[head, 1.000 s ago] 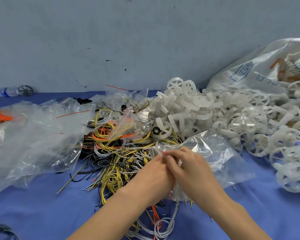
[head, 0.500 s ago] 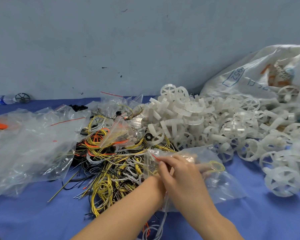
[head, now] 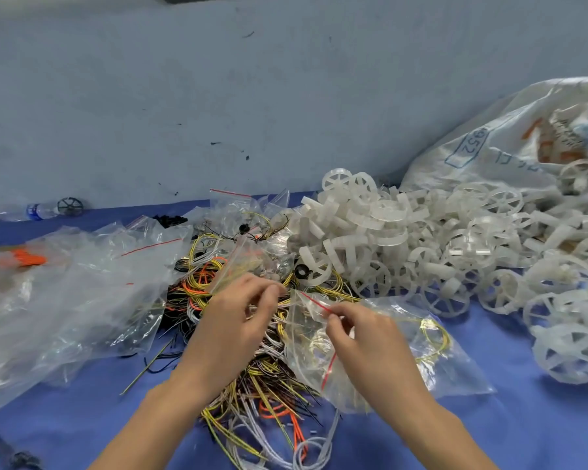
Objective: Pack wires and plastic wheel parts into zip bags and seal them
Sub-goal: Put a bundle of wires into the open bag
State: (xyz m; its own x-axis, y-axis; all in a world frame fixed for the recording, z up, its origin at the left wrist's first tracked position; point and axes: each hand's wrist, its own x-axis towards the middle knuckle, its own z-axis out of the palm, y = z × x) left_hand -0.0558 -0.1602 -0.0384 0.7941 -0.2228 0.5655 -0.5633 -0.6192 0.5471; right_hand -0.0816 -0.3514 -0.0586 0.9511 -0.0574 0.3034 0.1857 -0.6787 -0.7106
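Observation:
A clear zip bag (head: 404, 337) with a red strip along its mouth lies on the blue table, holding a coil of yellow wire (head: 433, 334). My right hand (head: 364, 344) pinches the bag's mouth at the red strip. My left hand (head: 238, 320) hovers over the tangled pile of yellow, orange, white and black wires (head: 252, 374), its fingers curled at the bag's left corner; whether they grip anything I cannot tell. A heap of white plastic wheel parts (head: 421, 239) spreads behind and to the right.
Several empty clear zip bags (head: 65, 300) are piled at the left. A large white sack (head: 510, 144) leans on the grey wall at the right. A small bottle (head: 36, 211) lies by the wall at far left. Bare blue table (head: 540, 429) shows at front right.
My hands have parted: the left has moved left off the bag's mouth over the wires, while the right keeps the red strip. The bag lies more open to view.

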